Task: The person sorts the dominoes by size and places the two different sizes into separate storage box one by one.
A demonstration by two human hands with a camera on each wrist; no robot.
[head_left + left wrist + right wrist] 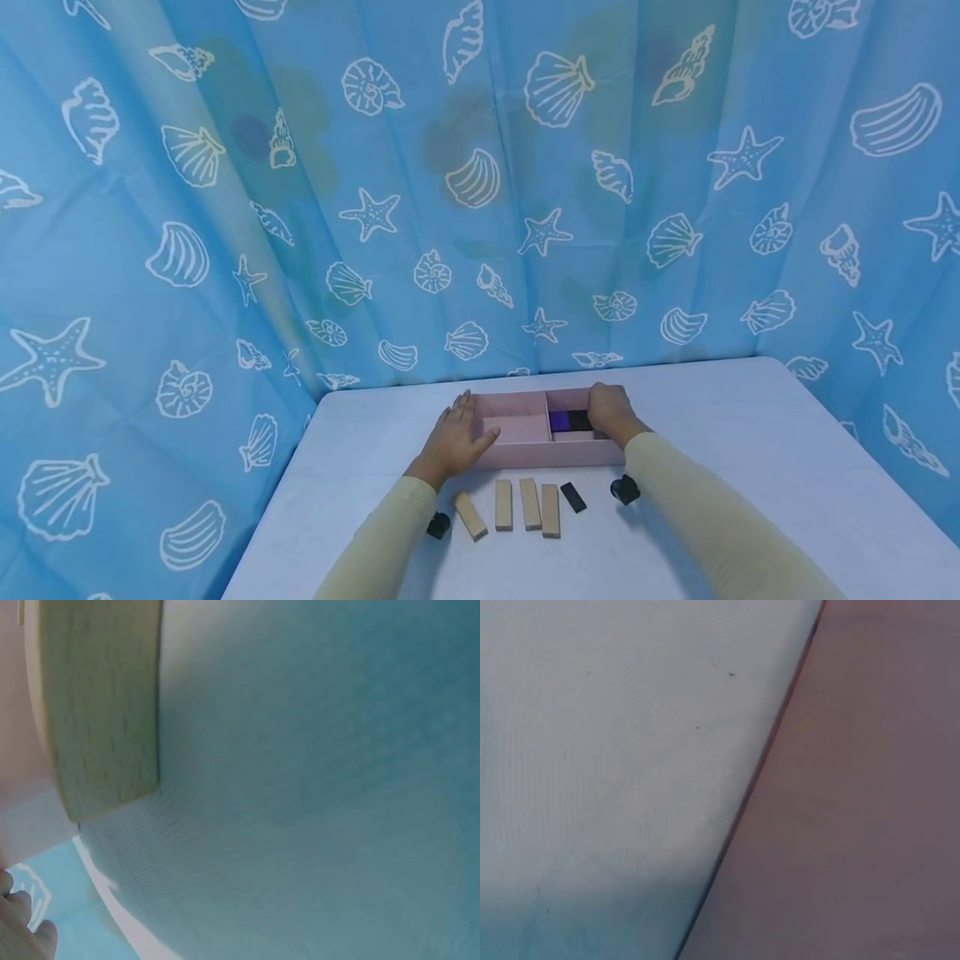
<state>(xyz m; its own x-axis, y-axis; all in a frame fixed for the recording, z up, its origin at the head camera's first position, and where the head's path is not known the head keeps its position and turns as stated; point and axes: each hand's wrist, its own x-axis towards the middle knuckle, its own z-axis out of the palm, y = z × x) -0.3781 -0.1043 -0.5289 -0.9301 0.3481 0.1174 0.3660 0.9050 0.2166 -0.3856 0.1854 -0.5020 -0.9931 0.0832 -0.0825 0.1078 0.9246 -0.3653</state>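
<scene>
In the head view a pink box with a divider lies across the table. My left hand rests against its left end, fingers straight and thumb spread toward the front wall. My right hand reaches over the right end into the right compartment; its fingertips are hidden, and whether they hold anything is not visible. Beside that hand, a purple block and a black block lie side by side inside. In the left wrist view, left fingers show at the lower corner.
Several wooden blocks and a small black block lie on the white table in front of the box. One wooden block looms in the left wrist view. A blue shell-patterned curtain hangs behind.
</scene>
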